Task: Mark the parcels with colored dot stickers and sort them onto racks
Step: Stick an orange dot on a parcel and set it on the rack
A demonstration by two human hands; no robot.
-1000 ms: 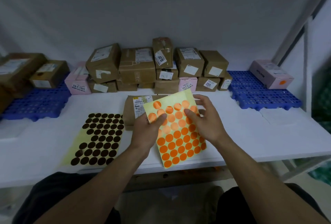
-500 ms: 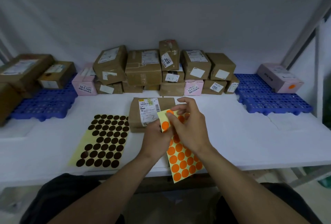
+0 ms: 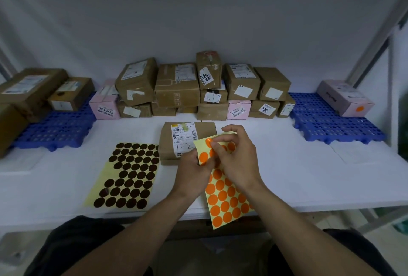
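A flat brown parcel (image 3: 174,141) with a white label marked "1-2" lies on the white table (image 3: 298,176) in front of me. Just before it, my left hand (image 3: 191,175) grips a yellow sheet of orange dot stickers (image 3: 225,200) by its left edge. My right hand (image 3: 237,163) pinches an orange dot at the sheet's top corner with thumb and forefinger. A second sheet with dark brown dots (image 3: 130,175) lies flat to the left of the parcel.
A stack of brown and pink parcels (image 3: 176,90) lines the back of the table. The blue rack on the left (image 3: 55,130) carries brown boxes. A blue rack on the right (image 3: 335,125) carries a pink box (image 3: 344,96) with an orange dot. A metal shelf post (image 3: 373,39) rises at right.
The orange sheet was lowered from in front of the parcel, uncovering its label. My right hand shifted from the sheet's face to its top corner and now pinches a dot there.
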